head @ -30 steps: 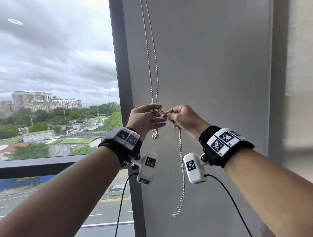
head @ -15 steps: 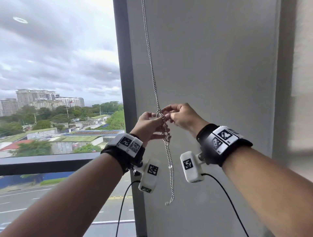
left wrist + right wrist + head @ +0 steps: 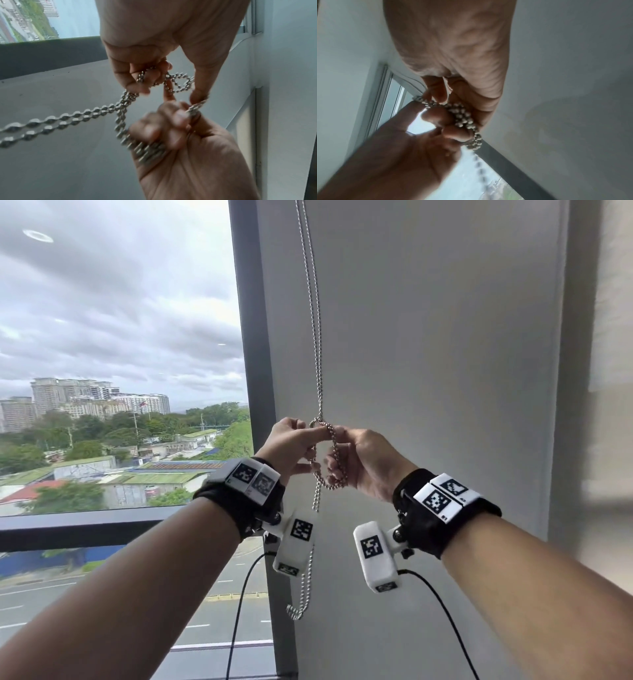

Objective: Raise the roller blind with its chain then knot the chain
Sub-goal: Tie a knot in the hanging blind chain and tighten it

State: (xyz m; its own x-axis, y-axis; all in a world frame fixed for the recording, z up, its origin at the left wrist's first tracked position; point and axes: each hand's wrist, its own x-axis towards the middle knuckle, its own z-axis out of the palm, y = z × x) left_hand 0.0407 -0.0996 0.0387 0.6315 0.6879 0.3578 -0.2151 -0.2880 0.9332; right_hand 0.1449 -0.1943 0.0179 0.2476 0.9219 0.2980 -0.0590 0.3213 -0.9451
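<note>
With the left hand (image 3: 291,448) and right hand (image 3: 363,463) both pinching a loose loop of the chain (image 3: 317,344) hanging beside the window frame (image 3: 255,371), slick beads may slip from curled fingers (image 3: 137,75), undoing the unfinished knot.

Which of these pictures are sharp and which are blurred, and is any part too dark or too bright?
Head view: sharp, even daylight; the silver ball chain is crisp between both hands, with a ring-shaped glare spot on the glass. Left wrist view: the left hand is fairly sharp, the right hand motion-blurred. Right wrist view: soft, the left hand dark against the bright window.
</note>
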